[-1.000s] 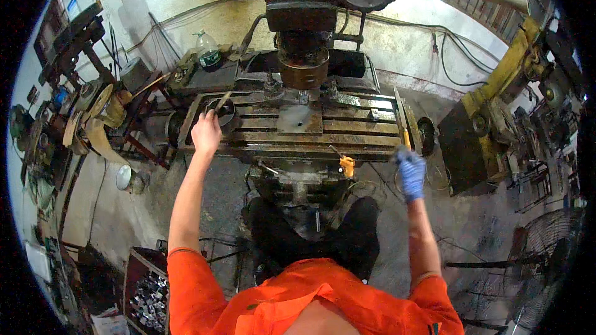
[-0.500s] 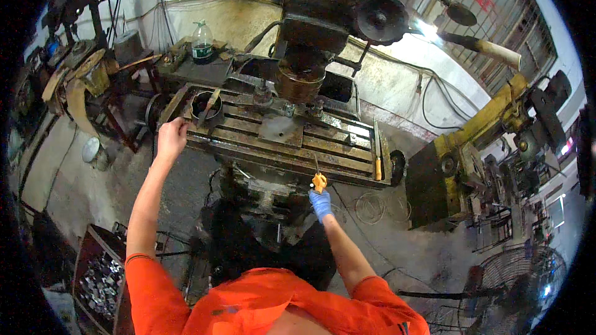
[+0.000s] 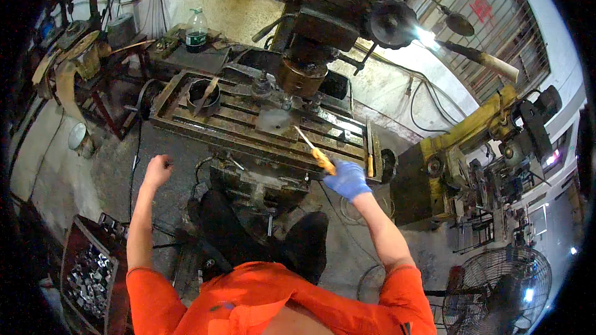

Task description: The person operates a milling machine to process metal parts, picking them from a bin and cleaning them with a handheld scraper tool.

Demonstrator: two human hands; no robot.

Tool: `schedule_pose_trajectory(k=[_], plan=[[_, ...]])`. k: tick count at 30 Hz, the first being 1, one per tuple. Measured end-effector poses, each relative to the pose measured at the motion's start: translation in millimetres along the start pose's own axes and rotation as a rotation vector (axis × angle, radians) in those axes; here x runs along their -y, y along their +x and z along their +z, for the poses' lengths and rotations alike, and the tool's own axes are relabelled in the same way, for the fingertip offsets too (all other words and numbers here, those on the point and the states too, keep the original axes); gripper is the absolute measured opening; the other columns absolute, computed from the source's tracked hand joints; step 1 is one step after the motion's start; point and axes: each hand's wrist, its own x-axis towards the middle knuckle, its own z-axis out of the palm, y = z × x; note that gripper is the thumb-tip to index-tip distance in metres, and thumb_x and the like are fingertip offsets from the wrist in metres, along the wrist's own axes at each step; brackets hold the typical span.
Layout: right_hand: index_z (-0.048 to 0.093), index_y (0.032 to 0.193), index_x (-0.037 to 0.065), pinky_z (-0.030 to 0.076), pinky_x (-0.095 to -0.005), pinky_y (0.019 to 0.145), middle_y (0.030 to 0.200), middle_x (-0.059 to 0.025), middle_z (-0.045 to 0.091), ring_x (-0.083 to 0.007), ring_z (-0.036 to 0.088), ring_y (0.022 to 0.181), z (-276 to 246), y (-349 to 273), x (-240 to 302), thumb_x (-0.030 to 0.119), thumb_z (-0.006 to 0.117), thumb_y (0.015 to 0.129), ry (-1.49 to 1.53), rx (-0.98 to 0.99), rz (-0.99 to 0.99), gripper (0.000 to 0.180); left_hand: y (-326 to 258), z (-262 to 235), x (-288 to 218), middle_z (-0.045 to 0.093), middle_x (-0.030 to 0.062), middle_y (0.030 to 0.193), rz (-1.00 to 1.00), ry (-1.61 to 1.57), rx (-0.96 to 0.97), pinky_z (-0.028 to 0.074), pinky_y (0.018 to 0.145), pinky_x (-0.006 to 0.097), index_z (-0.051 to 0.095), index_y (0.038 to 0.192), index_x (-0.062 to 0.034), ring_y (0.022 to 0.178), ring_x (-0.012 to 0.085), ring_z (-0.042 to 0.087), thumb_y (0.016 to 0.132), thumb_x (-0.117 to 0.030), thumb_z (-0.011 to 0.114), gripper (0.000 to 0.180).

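1. The step in hand looks like work on the flat metal workpiece [image 3: 273,120] that lies on the slotted machine table [image 3: 205,125], just above the middle of the frame and under the milling head [image 3: 302,75].
2. The right hand [image 3: 346,179], in a blue glove, is closed around the orange handle of a screwdriver [image 3: 313,151]. Its thin shaft slants up and left, and the tip is close to the workpiece's right edge; whether it touches cannot be told.
3. The right arm comes in from the lower right, elbow bent, forearm rising to the table's front edge.
4. The left hand [image 3: 157,170] is bare, curled into a loose fist at middle left, over the floor and apart from the table. Nothing shows in it.
5. The left arm runs nearly straight up from the orange sleeve [image 3: 149,291] at the lower left.
6. The next move, as I judge it, calls for steady tip placement at the workpiece, clear of the spindle above.
7. A round metal container [image 3: 203,95] sits on the table's left end.
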Motion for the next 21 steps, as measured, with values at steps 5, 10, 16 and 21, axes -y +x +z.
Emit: schedule_pose_trajectory(k=[5,10,16,21], plan=[[0.066,0.083,0.004,0.048,-0.0383,0.07,0.083,-0.017,0.064,-0.0316,0.062,0.08,-9,64,50,0.046,0.049,0.075,-0.052,0.088,0.012,0.046,3,1,-29,0.062,0.0188,0.078,0.065,0.088,0.048,0.048,0.07,0.042,0.063,0.087,-0.0021,0.078,0.035,0.06,0.069,-0.014,0.061,0.022],[0.066,0.089,0.004,0.048,-0.0388,0.073,0.089,-0.0173,0.064,-0.0321,0.062,0.086,1,130,63,0.042,0.048,0.076,-0.032,0.039,0.078,0.044,3,-11,-40,0.063,0.0178,0.081,0.093,0.148,0.049,0.048,0.072,0.041,0.063,0.089,-0.0028,0.08,0.0333,0.06,0.072,-0.015,0.06,0.021],[0.065,0.086,0.002,0.047,-0.0395,0.075,0.088,-0.0204,0.063,-0.0348,0.061,0.085,10,93,62,0.045,0.049,0.075,0.043,0.052,0.019,0.048,-14,-7,-36,0.063,0.0163,0.081,0.057,0.14,0.099,0.048,0.071,0.041,0.064,0.087,-0.0029,0.08,0.0328,0.06,0.072,-0.017,0.06,0.021],[0.065,0.082,0.001,0.047,-0.04,0.074,0.086,-0.0202,0.063,-0.0343,0.061,0.082,-11,50,21,0.049,0.05,0.075,0.002,0.1,0.054,0.051,-13,15,-43,0.062,0.0186,0.081,0.092,-0.058,0.227,0.047,0.07,0.041,0.064,0.084,-0.0017,0.078,0.0339,0.06,0.074,-0.016,0.058,0.019]])
